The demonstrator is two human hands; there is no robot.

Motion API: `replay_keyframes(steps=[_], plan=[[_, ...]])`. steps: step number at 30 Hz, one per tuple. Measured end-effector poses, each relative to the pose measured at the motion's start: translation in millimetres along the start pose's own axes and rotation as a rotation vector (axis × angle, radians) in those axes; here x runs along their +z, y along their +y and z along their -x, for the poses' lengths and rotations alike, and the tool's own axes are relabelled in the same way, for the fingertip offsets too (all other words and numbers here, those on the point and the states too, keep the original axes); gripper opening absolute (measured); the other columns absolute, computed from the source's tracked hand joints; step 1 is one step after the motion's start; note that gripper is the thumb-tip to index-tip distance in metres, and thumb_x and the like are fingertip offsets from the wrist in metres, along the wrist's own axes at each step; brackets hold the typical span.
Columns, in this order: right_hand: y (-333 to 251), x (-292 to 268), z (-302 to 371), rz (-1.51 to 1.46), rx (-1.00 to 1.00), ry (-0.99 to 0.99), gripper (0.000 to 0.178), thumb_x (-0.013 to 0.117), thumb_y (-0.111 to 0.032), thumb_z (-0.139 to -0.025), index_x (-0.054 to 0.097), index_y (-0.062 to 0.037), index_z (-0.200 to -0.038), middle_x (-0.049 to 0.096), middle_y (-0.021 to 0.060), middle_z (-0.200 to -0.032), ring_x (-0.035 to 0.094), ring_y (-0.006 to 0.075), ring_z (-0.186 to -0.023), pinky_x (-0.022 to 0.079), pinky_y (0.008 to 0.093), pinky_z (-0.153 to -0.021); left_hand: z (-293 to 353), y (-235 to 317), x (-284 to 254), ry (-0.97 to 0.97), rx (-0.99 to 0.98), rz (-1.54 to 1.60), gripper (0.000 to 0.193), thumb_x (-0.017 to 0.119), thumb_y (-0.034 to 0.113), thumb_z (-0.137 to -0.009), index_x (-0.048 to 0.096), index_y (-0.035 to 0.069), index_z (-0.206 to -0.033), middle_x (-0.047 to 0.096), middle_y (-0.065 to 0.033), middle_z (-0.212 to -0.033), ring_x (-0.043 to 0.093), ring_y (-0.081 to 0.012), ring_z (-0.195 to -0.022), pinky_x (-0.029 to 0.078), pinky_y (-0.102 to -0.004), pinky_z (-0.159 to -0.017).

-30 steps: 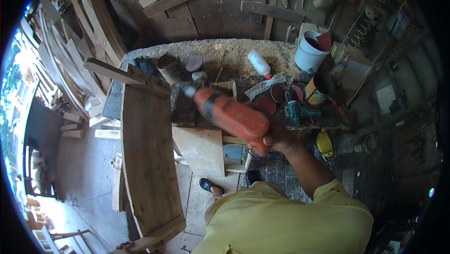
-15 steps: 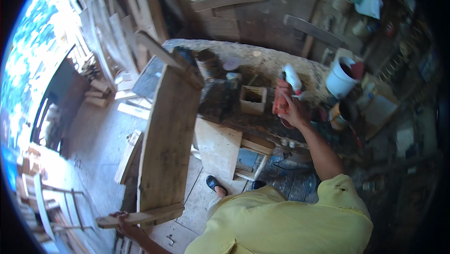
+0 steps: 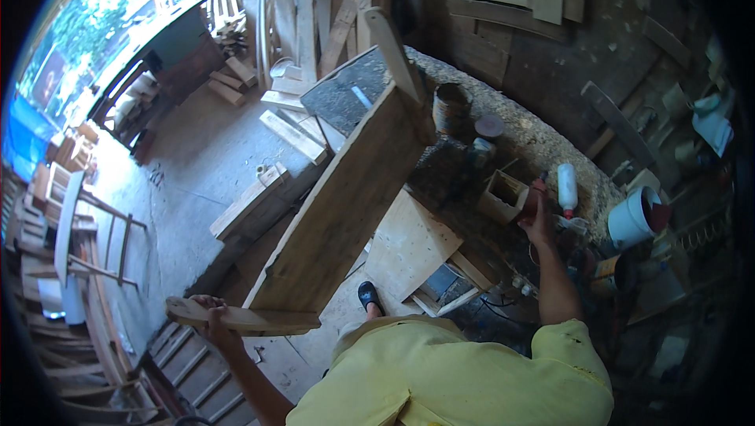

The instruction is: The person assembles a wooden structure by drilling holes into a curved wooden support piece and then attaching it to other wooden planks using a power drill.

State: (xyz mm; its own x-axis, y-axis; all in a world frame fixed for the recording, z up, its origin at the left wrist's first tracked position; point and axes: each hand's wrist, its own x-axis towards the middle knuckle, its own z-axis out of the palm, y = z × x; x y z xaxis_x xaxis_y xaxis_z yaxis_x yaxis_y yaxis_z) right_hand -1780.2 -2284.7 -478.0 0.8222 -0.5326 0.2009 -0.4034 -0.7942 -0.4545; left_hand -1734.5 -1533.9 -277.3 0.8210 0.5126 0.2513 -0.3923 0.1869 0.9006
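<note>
My left hand (image 3: 217, 322) is closed around the near end of a wooden crosspiece (image 3: 271, 321). That crosspiece is fixed to a wide wooden board (image 3: 334, 218), which slants up and away to the right. Another crosspiece (image 3: 397, 60) is joined at the board's far end. Over the workbench, my right hand (image 3: 539, 225) grips a red power tool (image 3: 536, 196); the hand partly hides it, so its exact kind is unclear. Close to the tool are a small open wooden box (image 3: 503, 196) and a white bottle with a red cap (image 3: 567, 189).
The workbench (image 3: 543, 131) also carries a rusty can (image 3: 453, 108) and a white bucket (image 3: 633, 218). A small wooden table or stool (image 3: 413, 245) stands by my feet. Timber offcuts (image 3: 295, 135) lie on the floor, with a wooden chair frame (image 3: 94, 225) at the left.
My view has swung left, so the bench sits farther right in it. The board now slants more. My left hand keeps its hold, and my right hand stays on the red power tool.
</note>
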Motion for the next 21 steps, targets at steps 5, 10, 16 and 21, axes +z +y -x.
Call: replay_keyframes(steps=[5, 10, 16, 21], plan=[[1, 2, 2, -0.084, -0.018, 0.013, 0.12, 0.091, -0.013, -0.063, 0.016, -0.0099, -0.156, 0.037, 0.0232, -0.151, 0.042, 0.0381, -0.137, 0.037, 0.044, -0.113, -6, 2, 0, -0.03, 0.01, 0.015, 0.042, 0.054, -0.008, -0.067, 0.045, 0.006, -0.105, 0.042, -0.0039, -0.089, 0.043, -0.0143, -0.078, 0.044, -0.0293, -0.075], [-21, -16, -4, 0.183, 0.087, -0.065, 0.099, 0.088, -0.022, -0.07, 0.031, -0.0063, -0.15, 0.045, 0.0226, -0.146, 0.047, 0.0367, -0.134, 0.041, 0.0427, -0.109, 2, 9, 11, 0.032, 0.027, 0.013, 0.04, 0.054, -0.008, -0.067, 0.045, 0.006, -0.103, 0.042, -0.0042, -0.089, 0.043, -0.015, -0.079, 0.043, -0.0299, -0.077], [-104, -68, -68, -0.122, -0.126, 0.18, 0.048, 0.068, -0.037, -0.091, 0.063, -0.0018, -0.122, 0.067, 0.0187, -0.115, 0.065, 0.0348, -0.107, 0.051, 0.0418, -0.091, 33, 17, 12, -0.022, 0.004, -0.034, 0.04, 0.056, -0.009, -0.067, 0.045, 0.007, -0.103, 0.042, -0.0041, -0.09, 0.044, -0.0158, -0.081, 0.042, -0.0303, -0.08], [-272, -99, -137, -0.812, -0.162, -0.284, 0.048, 0.058, -0.045, -0.099, 0.064, -0.0042, -0.122, 0.066, 0.0011, -0.087, 0.062, 0.0084, -0.075, 0.047, 0.0245, -0.064, 75, 7, -16, -0.091, 0.039, -0.098, 0.044, 0.057, -0.008, -0.071, 0.044, 0.009, -0.108, 0.044, -0.0042, -0.094, 0.047, -0.0166, -0.087, 0.043, -0.0343, -0.088]])
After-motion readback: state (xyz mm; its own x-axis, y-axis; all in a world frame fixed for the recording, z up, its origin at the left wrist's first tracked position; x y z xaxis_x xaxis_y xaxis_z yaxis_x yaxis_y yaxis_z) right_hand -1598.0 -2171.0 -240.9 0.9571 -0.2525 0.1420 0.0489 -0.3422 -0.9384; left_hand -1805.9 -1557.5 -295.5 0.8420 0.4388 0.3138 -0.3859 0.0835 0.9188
